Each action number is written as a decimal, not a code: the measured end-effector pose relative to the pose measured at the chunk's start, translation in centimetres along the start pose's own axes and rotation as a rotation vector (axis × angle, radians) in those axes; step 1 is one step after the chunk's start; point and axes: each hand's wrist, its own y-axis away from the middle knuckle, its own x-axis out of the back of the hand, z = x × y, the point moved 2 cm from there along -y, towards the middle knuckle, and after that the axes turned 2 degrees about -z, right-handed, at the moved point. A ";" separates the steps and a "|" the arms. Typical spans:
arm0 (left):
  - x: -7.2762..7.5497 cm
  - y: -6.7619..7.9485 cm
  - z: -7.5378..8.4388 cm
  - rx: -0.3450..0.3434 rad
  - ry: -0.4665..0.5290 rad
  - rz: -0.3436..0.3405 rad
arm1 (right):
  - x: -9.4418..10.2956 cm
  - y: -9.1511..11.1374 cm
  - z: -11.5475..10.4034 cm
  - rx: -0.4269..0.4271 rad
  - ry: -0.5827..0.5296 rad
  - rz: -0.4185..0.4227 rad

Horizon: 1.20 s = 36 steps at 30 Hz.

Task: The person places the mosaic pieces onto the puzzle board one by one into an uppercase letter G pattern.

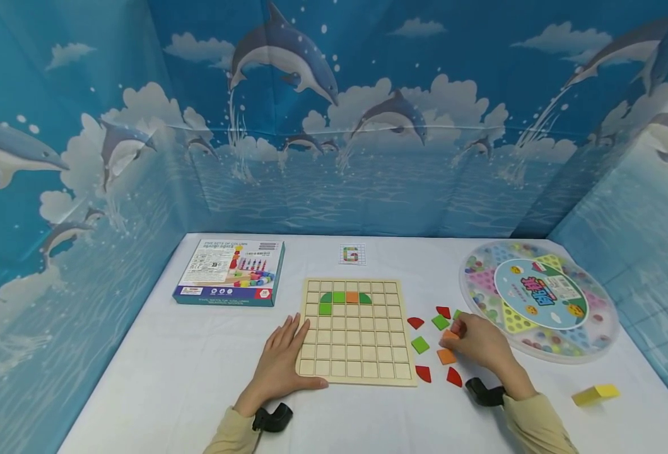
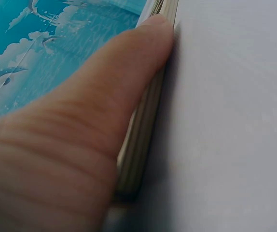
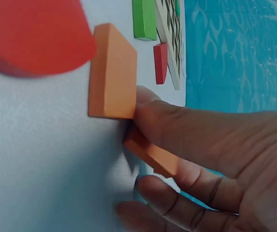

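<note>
A wooden grid board [image 1: 356, 372] lies flat on the table, with green and orange pieces set in its upper left cells. My left hand [image 1: 279, 359] is spread at the board's lower left corner, fingers on its left edge. The left wrist view shows that thumb [image 2: 138, 53] against the board's side [image 2: 145, 140]. Right of the board, my right hand [image 1: 481, 343] pinches an orange square block [image 3: 153, 153] between thumb and fingers. Close beside it sits another orange square block [image 3: 117, 72]. Around them lie several red quarter-circle pieces [image 1: 454, 376] and green square blocks [image 1: 420, 344].
A small card [image 1: 352, 254] with a coloured G on a grid lies behind the board. At the back left is a flat game box [image 1: 228, 272]. A round, clear-lidded marble game [image 1: 538, 299] occupies the right side, with a yellow block [image 1: 595, 395] in front of it.
</note>
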 end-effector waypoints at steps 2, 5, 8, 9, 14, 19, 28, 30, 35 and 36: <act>0.0 0.0 0.0 0.001 0.001 -0.001 | 0.1 0.0 0.0 0.002 -0.011 0.005; -0.1 0.0 -0.1 0.010 -0.008 -0.014 | 0.3 0.1 -0.1 0.013 -0.005 0.016; -0.1 -0.1 -0.2 0.019 -0.020 -0.031 | 0.6 0.1 -0.5 0.037 0.014 0.035; -0.1 -0.1 -0.2 0.018 -0.020 -0.030 | 0.7 0.1 -0.8 0.051 0.023 0.045; 0.1 -0.1 -0.1 0.007 -0.004 -0.005 | 0.7 -0.3 -3.5 0.141 0.006 0.091; -0.1 -0.1 -0.2 0.003 -0.005 -0.003 | -0.9 -1.5 -6.9 0.250 -0.048 0.093; -0.2 0.0 -0.1 -0.003 -0.005 0.006 | -4.7 -3.9 -12.4 0.392 -0.139 0.104; -0.1 0.0 -0.1 0.001 -0.009 0.004 | -5.4 -4.3 -13.4 0.408 -0.157 0.101; -0.1 0.0 0.0 0.007 -0.014 -0.001 | -6.7 -5.0 -15.5 0.426 -0.185 0.071; -0.1 -0.1 0.0 0.007 -0.015 -0.002 | -6.9 -5.1 -15.8 0.430 -0.180 0.066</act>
